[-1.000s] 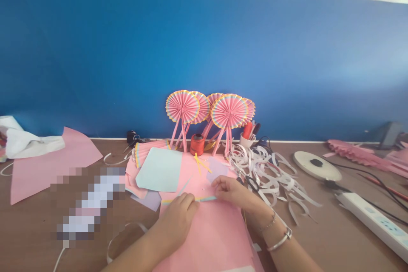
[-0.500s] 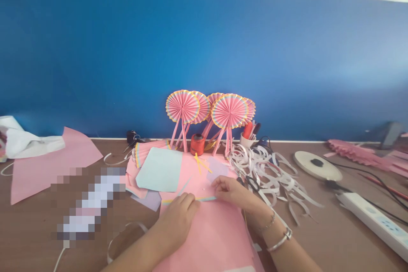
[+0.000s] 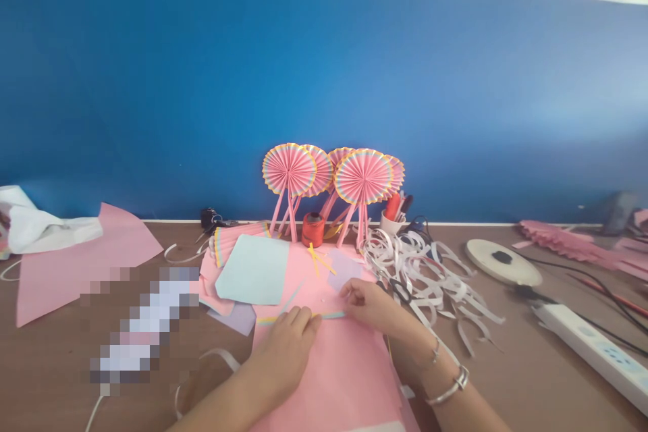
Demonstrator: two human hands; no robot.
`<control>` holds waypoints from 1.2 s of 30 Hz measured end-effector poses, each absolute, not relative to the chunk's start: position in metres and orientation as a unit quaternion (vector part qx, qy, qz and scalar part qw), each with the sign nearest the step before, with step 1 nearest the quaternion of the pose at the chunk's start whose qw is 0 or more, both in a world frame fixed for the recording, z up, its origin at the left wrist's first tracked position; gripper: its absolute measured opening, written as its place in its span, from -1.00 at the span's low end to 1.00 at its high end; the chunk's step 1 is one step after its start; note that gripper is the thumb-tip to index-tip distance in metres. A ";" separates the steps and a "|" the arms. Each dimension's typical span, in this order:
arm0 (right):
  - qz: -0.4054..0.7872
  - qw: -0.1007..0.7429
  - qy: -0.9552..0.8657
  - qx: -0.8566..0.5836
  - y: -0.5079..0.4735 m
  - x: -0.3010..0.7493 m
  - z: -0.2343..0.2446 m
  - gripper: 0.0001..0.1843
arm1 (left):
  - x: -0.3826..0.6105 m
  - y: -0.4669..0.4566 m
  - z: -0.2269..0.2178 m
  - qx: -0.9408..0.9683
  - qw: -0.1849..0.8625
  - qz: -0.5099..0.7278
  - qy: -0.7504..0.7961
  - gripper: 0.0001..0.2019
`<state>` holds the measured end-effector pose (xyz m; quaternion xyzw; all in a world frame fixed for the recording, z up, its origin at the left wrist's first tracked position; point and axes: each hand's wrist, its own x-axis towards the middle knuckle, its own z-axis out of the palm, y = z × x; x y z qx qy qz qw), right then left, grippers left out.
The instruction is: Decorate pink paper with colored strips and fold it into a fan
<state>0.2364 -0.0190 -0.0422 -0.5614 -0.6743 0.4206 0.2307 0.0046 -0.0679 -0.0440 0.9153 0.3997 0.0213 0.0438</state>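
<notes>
A large pink paper sheet (image 3: pixel 349 371) lies in front of me, with a narrow yellow-and-blue edging near its far end. My left hand (image 3: pixel 288 351) rests palm down on it, its bent fingers pressing on the edging. To the right, my right hand (image 3: pixel 367 304) is closed in a pinch at the end of a thin blue paper strip (image 3: pixel 333 315), which runs along the edging toward my left fingers. Its fingertips partly hide the strip's end. Just beyond are a light blue sheet (image 3: pixel 256 270), a purple piece (image 3: pixel 344 268) and crossed yellow strips (image 3: pixel 315 260).
Pink pleated paper fans (image 3: pixel 288 170) stand on legs at the back, by a red spool (image 3: pixel 312 231) and a pen cup (image 3: pixel 391 223). Curled white strips (image 3: pixel 430 270) and scissors (image 3: pixel 401 292) lie right, then a round disc (image 3: pixel 516 268) and a power strip (image 3: pixel 597 354).
My right hand has shifted slightly right along the blue strip. My left hand has slid a little right, still pressing on the paper.
</notes>
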 end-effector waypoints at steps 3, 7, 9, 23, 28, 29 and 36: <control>0.382 0.219 -0.693 -0.571 -0.021 0.241 -0.039 -0.79 | 0.005 -0.069 -0.043 0.916 0.040 0.018 0.399 -0.42; 0.370 0.197 -0.694 -0.586 -0.021 0.246 -0.036 -0.79 | 0.007 -0.068 -0.040 0.916 0.041 0.010 0.399 -0.41; 0.373 0.187 -0.688 -0.595 -0.021 0.247 -0.036 -0.77 | 0.007 -0.068 -0.040 0.915 0.039 0.009 0.402 -0.42; 0.282 0.157 -0.711 -0.625 -0.025 0.237 -0.036 -0.71 | 0.008 -0.068 -0.038 0.916 0.046 0.000 0.400 -0.43; 0.245 0.131 -0.721 -0.635 -0.028 0.231 -0.034 -0.65 | 0.007 -0.068 -0.039 0.914 0.045 0.012 0.402 -0.44; 0.235 0.125 -0.723 -0.637 -0.028 0.230 -0.034 -0.64 | 0.007 -0.068 -0.039 0.915 0.044 0.013 0.401 -0.44; 0.168 0.079 -0.716 -0.673 -0.030 0.228 -0.028 -0.66 | 0.006 -0.068 -0.041 0.917 0.025 0.006 0.397 -0.44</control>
